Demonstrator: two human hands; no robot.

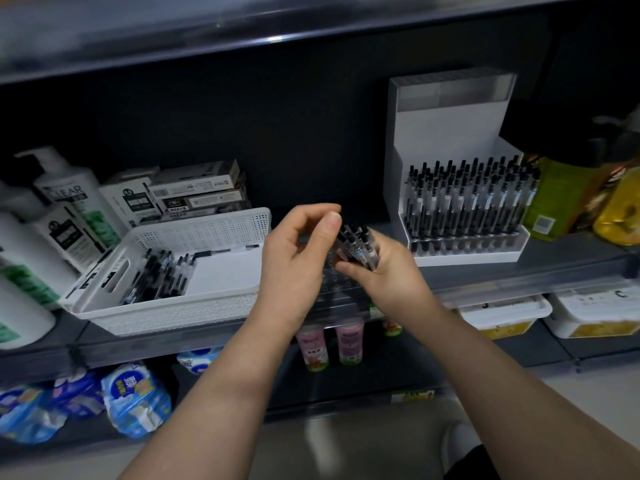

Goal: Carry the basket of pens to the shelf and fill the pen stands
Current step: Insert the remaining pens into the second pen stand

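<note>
Could spill pens (356, 249) past the stand (337, 289) when pulling one from the bunch gripped in the right hand (391, 271), left hand (298, 251) curled at the tips, cannot tell if pinching.

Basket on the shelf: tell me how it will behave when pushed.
The basket looks like thin perforated plastic, so it is probably light and easy to slide. Its pens lie heaped at the left end, so it may pivot unevenly. The loose pens would likely roll.

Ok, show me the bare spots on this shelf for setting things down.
Bare: the basket floor's right half; the shelf strip before the white stand. Crowded: bottles and boxes left, yellow bottles right.
</note>
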